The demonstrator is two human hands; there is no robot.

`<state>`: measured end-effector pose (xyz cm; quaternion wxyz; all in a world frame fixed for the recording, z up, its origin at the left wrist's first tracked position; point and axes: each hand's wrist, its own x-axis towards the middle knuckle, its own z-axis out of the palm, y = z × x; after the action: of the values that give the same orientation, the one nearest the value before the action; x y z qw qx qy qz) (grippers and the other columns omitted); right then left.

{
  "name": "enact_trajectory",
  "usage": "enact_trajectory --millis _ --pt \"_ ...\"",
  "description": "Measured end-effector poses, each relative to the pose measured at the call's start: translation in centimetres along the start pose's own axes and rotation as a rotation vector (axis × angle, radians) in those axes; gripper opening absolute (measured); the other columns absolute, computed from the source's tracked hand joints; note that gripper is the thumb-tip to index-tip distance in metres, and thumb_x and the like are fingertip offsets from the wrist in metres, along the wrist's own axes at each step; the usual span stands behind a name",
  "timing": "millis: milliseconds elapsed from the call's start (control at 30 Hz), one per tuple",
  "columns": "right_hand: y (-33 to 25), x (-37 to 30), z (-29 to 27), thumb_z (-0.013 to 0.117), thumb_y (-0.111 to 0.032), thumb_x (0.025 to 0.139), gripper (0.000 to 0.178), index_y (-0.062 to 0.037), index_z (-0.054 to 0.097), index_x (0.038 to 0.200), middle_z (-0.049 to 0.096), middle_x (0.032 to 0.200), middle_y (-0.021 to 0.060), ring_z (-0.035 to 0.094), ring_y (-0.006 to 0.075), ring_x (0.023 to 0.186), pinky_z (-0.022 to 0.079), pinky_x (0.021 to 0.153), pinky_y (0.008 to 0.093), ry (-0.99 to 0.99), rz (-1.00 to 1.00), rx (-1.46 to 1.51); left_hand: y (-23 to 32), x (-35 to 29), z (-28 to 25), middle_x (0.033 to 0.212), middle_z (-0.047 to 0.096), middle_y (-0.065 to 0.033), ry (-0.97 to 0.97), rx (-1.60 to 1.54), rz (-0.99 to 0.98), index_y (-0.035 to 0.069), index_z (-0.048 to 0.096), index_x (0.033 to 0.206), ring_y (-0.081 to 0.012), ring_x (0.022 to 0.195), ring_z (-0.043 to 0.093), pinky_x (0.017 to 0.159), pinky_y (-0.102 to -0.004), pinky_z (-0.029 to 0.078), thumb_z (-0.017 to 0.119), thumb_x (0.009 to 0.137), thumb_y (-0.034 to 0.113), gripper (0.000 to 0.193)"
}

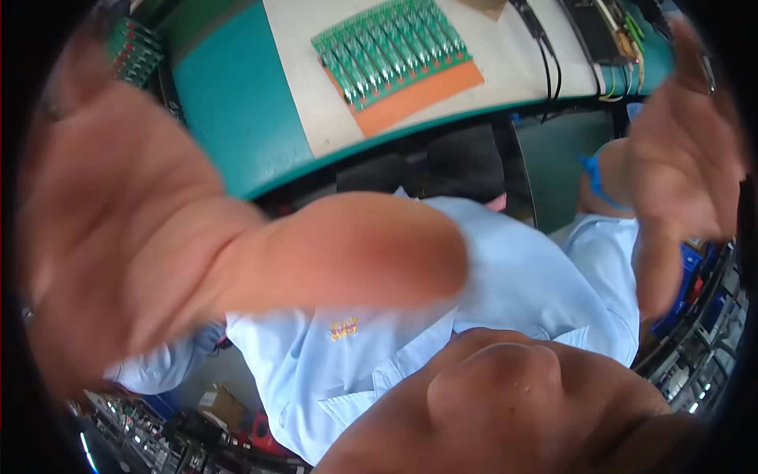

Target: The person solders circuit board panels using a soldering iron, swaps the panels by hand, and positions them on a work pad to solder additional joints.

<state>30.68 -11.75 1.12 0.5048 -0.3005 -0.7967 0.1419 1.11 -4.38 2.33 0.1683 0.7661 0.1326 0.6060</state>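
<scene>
My left hand [134, 213] is raised very close to the camera, palm showing and thumb stretched out to the right. Its fingertips run into the dark rim of the picture. On the other side my right hand [687, 158] is up as well, palm visible, thumb apart from the fingers. A blue band [596, 182] circles that wrist. Nothing shows in either hand. Beyond them, a green circuit board panel [391, 51] with a row of long shiny parts lies on an orange sheet [426, 100] on the workbench.
The workbench has a teal mat [237, 103] and a white section [296, 59]. More green boards [136, 51] with red parts stand at the far left. A black cable [543, 47] and a dark device with wires [596, 31] lie far right. A cardboard box [221, 407] sits lower left.
</scene>
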Motion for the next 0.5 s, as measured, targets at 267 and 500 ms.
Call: enact_trajectory --millis 267,500 --pt "2.5 6.4 -3.8 0.087 -0.034 0.082 0.069 -0.0036 0.063 0.139 0.063 0.137 0.0205 0.066 0.0341 0.113 0.052 0.103 0.0428 0.010 -0.185 -0.016 -2.8 5.6 0.1 0.151 0.054 -0.0189 0.097 0.035 0.190 0.003 0.043 0.157 -0.0337 0.140 0.050 0.119 -0.0477 0.039 0.079 0.094 0.042 0.082" --pt "2.5 20.8 -10.8 0.085 -0.025 0.083 0.068 -0.0014 0.060 0.141 0.063 0.135 0.0208 0.066 0.0330 0.111 0.054 0.099 0.0411 0.034 -0.539 -0.064 -3.3 18.7 -5.8 0.147 0.056 -0.0183 0.206 0.134 0.540 0.003 0.043 0.156 -0.0317 0.136 0.053 0.114 -0.0446 0.042 0.078 0.095 0.037 0.078"
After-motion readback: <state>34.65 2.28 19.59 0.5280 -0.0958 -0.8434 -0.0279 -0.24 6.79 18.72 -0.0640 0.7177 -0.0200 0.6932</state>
